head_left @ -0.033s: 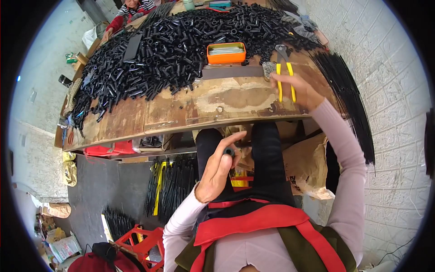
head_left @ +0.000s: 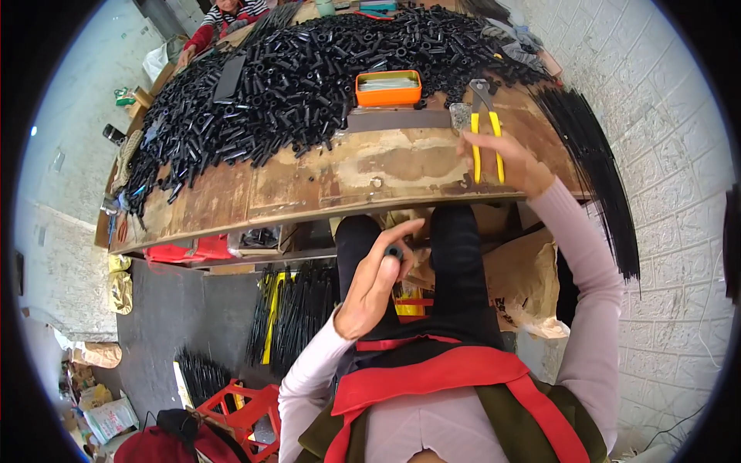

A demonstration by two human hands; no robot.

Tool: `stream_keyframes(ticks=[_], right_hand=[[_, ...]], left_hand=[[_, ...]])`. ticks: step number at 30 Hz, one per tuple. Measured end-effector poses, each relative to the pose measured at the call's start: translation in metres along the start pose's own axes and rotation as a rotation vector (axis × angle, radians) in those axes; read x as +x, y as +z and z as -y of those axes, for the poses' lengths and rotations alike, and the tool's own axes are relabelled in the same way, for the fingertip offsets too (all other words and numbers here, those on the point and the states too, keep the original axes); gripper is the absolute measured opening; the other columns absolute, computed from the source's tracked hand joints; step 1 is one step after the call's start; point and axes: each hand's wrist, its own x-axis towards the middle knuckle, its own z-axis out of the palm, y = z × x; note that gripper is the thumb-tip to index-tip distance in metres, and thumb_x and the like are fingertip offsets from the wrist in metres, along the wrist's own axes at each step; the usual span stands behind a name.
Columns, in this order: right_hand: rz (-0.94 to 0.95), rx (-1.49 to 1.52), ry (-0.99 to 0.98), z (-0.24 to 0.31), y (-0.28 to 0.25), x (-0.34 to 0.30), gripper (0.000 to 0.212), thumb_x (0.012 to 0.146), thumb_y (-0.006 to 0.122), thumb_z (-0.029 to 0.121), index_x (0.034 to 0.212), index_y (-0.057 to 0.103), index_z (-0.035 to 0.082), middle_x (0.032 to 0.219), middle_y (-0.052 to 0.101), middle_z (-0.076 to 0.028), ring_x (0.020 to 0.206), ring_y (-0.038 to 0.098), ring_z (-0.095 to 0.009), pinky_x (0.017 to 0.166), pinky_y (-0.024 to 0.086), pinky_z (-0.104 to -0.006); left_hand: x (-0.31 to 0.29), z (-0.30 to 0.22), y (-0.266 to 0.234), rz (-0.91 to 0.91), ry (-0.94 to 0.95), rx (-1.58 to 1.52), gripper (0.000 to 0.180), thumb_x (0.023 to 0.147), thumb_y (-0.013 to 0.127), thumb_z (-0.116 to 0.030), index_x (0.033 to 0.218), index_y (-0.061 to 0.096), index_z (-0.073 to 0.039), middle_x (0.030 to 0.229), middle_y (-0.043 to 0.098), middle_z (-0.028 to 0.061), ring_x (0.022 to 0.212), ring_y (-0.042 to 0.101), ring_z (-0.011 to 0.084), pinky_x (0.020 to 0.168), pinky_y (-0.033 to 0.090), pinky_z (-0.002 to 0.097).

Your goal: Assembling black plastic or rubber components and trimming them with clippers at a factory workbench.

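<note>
My left hand (head_left: 367, 299) is over my lap, its forefinger stretched out. Its other fingers are curled round a small dark tube (head_left: 394, 252), whose round end faces up; the rest is hidden by the hand. At the right of the wooden table (head_left: 301, 177), my right hand (head_left: 521, 163) grips a pair of pliers (head_left: 495, 126) with yellow handles and grey jaws. The handles are spread apart and the jaws point away from me. Beside the pliers lies a small speckled grey block (head_left: 461, 116).
A large heap of short black tubes (head_left: 293, 85) covers the table's far side. Before it are an orange box (head_left: 388, 98) of thin pale rods and a flat grey strip (head_left: 397, 120). Long black rods (head_left: 590, 162) lie at the right edge. A co-worker (head_left: 202, 38) sits at the far left.
The pliers have come slightly towards me with my right hand. My left hand with the tube has barely moved. The whole view has shifted a little.
</note>
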Motion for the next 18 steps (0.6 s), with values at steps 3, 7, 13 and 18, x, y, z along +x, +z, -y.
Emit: stream_keyframes(ticks=[3, 7, 13, 18], right_hand=[[0.008, 0.148, -0.022, -0.013, 0.059, -0.054, 0.022, 0.092, 0.065, 0.017, 0.107, 0.059, 0.002, 0.092, 0.064, -0.006, 0.081, 0.062, -0.014, 0.074, 0.051, -0.0274], [0.199, 0.27, -0.169, -0.029, 0.088, -0.1, 0.015, 0.092, 0.063, 0.013, 0.101, 0.054, 0.006, 0.095, 0.057, -0.007, 0.08, 0.057, -0.015, 0.072, 0.046, -0.0279], [0.174, -0.083, -0.424, -0.039, 0.103, -0.126, 0.014, 0.091, 0.064, 0.009, 0.098, 0.052, 0.004, 0.088, 0.056, -0.008, 0.076, 0.057, -0.015, 0.068, 0.045, -0.0268], [0.114, -0.043, -0.561, -0.056, 0.113, -0.14, 0.022, 0.084, 0.065, -0.011, 0.097, 0.053, 0.001, 0.089, 0.059, -0.01, 0.08, 0.062, -0.018, 0.072, 0.052, -0.0284]], left_hand=[[0.003, 0.011, 0.003, 0.014, 0.009, -0.055, 0.054, 0.103, 0.04, -0.041, 0.138, 0.043, 0.0, 0.075, 0.042, -0.0009, 0.068, 0.037, 0.0088, 0.062, 0.031, 0.0232], [0.001, -0.005, 0.013, -0.024, -0.025, -0.067, 0.057, 0.103, 0.04, -0.041, 0.141, 0.041, 0.001, 0.078, 0.046, -0.0005, 0.069, 0.038, 0.0076, 0.063, 0.031, 0.0221], [-0.007, -0.009, 0.024, 0.034, 0.072, -0.063, 0.058, 0.104, 0.038, -0.042, 0.145, 0.038, -0.002, 0.078, 0.043, -0.001, 0.072, 0.038, 0.0088, 0.067, 0.035, 0.0227], [-0.01, -0.017, 0.033, 0.127, 0.103, -0.059, 0.06, 0.105, 0.034, -0.043, 0.144, 0.036, 0.002, 0.078, 0.045, 0.0005, 0.071, 0.039, 0.0108, 0.067, 0.036, 0.0234]])
